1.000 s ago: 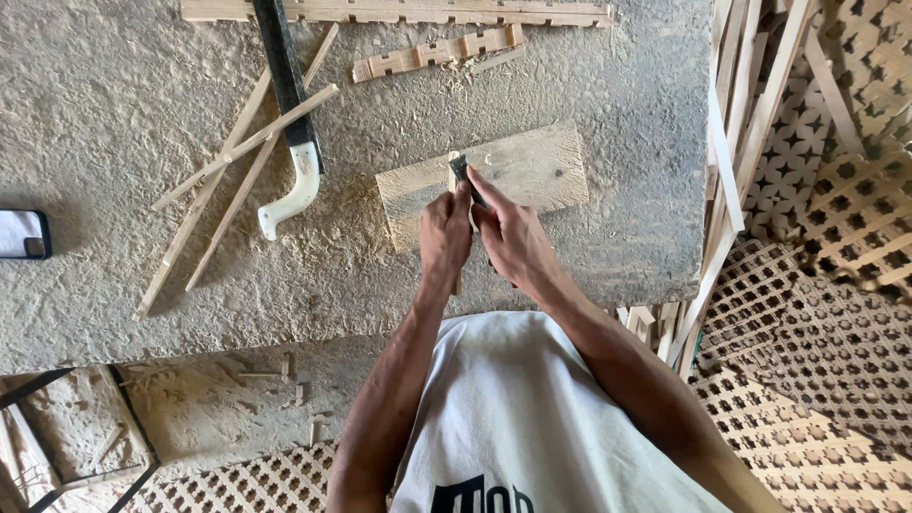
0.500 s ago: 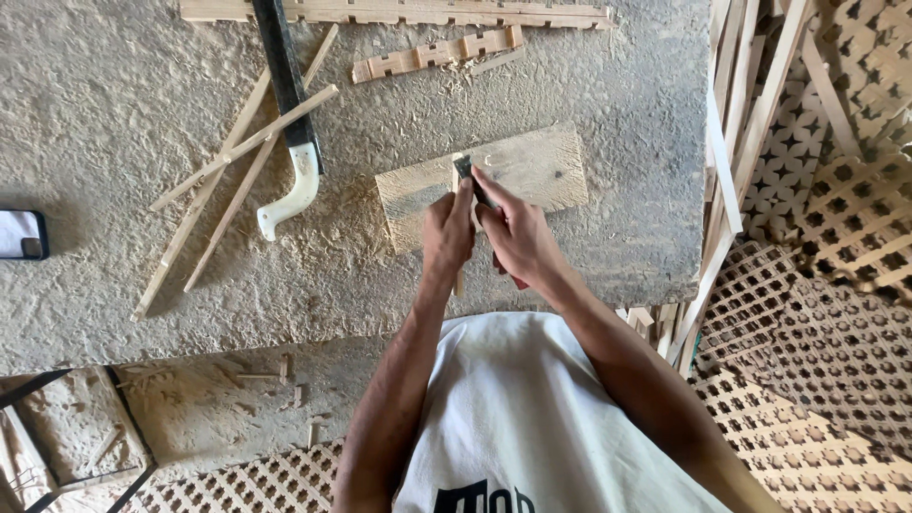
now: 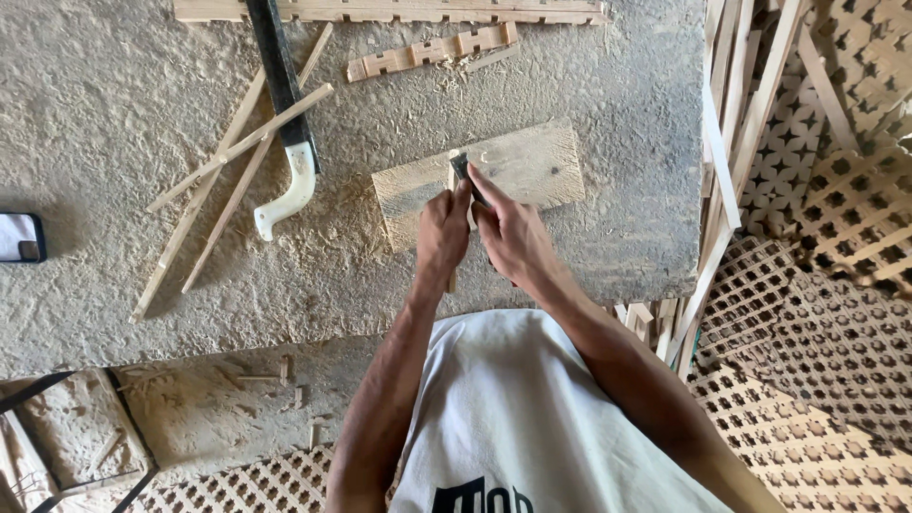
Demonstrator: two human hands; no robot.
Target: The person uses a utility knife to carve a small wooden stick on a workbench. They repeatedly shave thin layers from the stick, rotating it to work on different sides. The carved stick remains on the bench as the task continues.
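Observation:
A flat wooden block (image 3: 518, 169) lies on the sawdust-covered bench (image 3: 114, 114). My left hand (image 3: 441, 236) grips a thin wooden strip (image 3: 452, 173) that rests on the block and runs back under the hand. My right hand (image 3: 513, 233) holds a small dark-bladed tool (image 3: 463, 167), its tip pressed against the strip's far end on the block. Both hands sit close together, thumbs almost touching.
A saw with a white curved handle (image 3: 285, 185) lies left of the block among several loose thin sticks (image 3: 228, 161). A notched strip (image 3: 432, 52) lies at the back. A phone (image 3: 19, 237) sits at the far left. Lattice panels (image 3: 826, 237) are stacked on the right.
The hands have shifted slightly, the right hand working the blade on the strip's end; the block and saw stay in place.

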